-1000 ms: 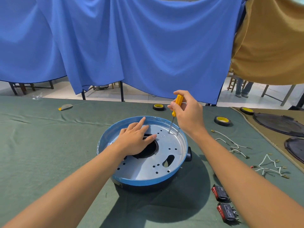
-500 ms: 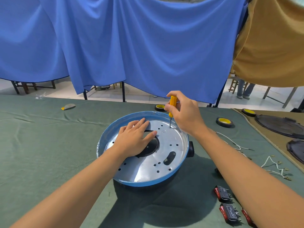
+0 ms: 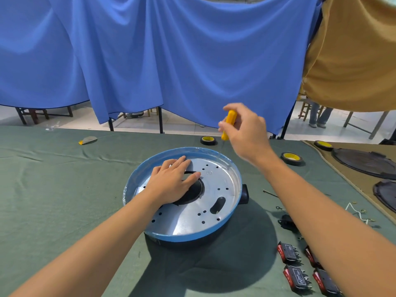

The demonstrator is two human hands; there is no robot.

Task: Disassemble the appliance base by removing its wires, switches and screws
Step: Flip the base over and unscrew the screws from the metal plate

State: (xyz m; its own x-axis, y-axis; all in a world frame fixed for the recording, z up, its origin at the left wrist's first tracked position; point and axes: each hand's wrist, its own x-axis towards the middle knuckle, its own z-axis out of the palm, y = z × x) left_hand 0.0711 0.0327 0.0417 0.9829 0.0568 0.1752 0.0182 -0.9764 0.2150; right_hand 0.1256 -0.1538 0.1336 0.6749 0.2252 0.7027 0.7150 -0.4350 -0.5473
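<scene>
The round appliance base [image 3: 232, 168] has a blue rim and a silver perforated plate, and it stands on the green cloth in the middle. My left hand [image 3: 171, 181] lies flat on the plate beside its dark centre hole. My right hand [image 3: 246, 131] is raised above the base's far rim and grips a yellow-handled screwdriver [image 3: 228, 124], whose thin shaft points down, clear of the plate. Several black and red switches [image 3: 289, 252] lie on the cloth at the lower right. White wires [image 3: 356, 212] lie at the right, partly hidden by my forearm.
Three rolls of black tape with yellow cores [image 3: 207, 140] [image 3: 291, 157] [image 3: 323, 145] sit behind and to the right. Black round covers [image 3: 364, 161] rest on a brown cloth at the far right. A small yellow-grey object [image 3: 87, 139] lies far left. Blue and tan curtains hang behind.
My right hand has lifted the screwdriver up off the plate and away toward the far rim. My left hand has stayed pressed on the plate.
</scene>
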